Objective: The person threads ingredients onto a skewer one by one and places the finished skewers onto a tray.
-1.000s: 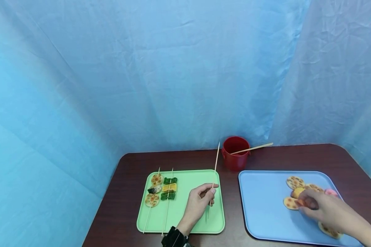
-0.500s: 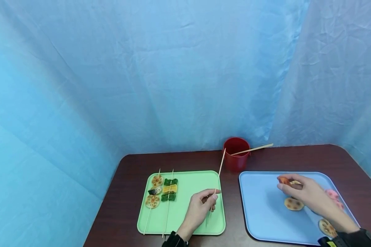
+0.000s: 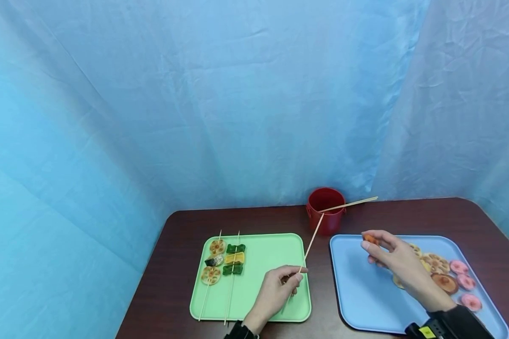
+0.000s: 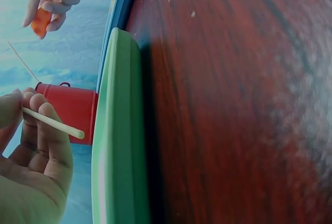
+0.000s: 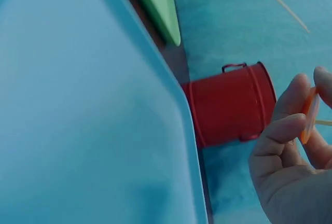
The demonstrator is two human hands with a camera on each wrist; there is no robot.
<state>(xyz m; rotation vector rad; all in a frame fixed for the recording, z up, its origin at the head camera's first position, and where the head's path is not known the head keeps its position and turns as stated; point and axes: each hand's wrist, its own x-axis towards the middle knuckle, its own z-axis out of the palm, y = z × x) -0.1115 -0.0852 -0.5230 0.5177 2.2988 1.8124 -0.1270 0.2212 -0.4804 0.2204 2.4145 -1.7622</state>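
Blue drapes (image 3: 254, 103) back the surface (image 3: 165, 278): right of the red bucket (image 3: 327, 223), the right hand (image 3: 403, 263) pinches an orange piece (image 3: 370, 239), kind unclear, now nearer the skewer (image 3: 316, 235) the left hand (image 3: 275, 289) grips before the bucket.

Head view: lit softly and fairly evenly, apparently from above. Brightest on the blue curtain (image 3: 254, 103) toward the left edge; greyer and duller at upper right. Shaded by a soft-edged shadow on the blue tray (image 3: 360, 306) below the right hand (image 3: 400, 263). Dark across the tabletop (image 3: 165, 282). Reasonably sharp overall, slightly soft in fine detail.

Left wrist view: tinted blue-green over the curtain, pale near the left margin. Marked by hazy, whitish glare on the tabletop at right. Soft along the green tray (image 4: 118, 130).

Right wrist view: dimmer, strongly cyan, low in contrast. Blurred on the red bucket (image 5: 233, 107); darkened vaguely low on the blue tray.
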